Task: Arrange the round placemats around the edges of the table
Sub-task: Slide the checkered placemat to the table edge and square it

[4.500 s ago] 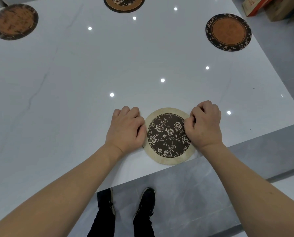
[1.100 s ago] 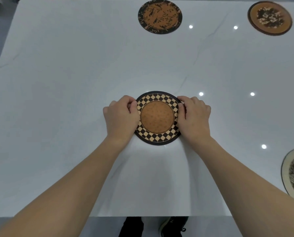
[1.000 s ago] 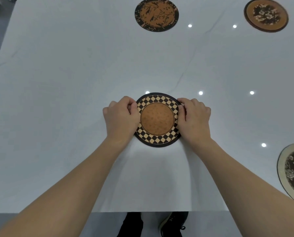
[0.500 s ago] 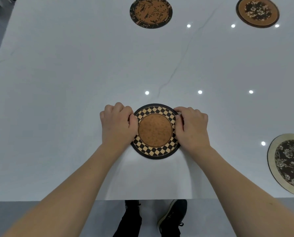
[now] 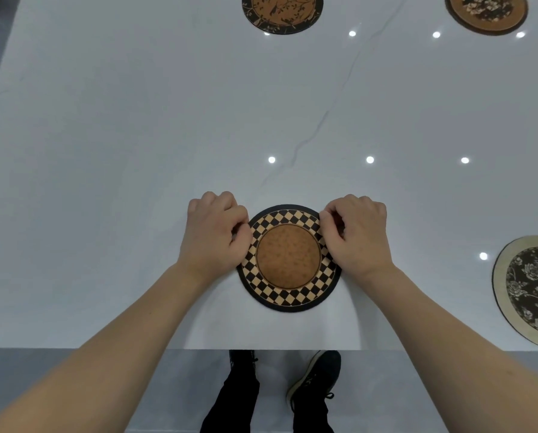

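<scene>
A round checkered placemat (image 5: 288, 257) with a brown centre lies flat on the white table (image 5: 105, 182), close to the near edge. My left hand (image 5: 213, 237) pinches its left rim and my right hand (image 5: 357, 237) pinches its right rim, fingers curled. A cream-rimmed floral placemat (image 5: 530, 292) lies at the near right edge, partly cut off by the frame. Two more brown placemats sit along the far edge: one with dark twigs (image 5: 282, 12) and one with a dark floral centre (image 5: 486, 12).
The table's near edge (image 5: 136, 349) runs across below the checkered mat. My two dark shoes (image 5: 311, 382) stand on the grey floor under it. Ceiling lights reflect as bright dots on the glossy top.
Both hands have slid the checkered placemat toward me, nearer the table's front edge. Earlier my hands were on the cream floral placemat, which now lies at the right.
</scene>
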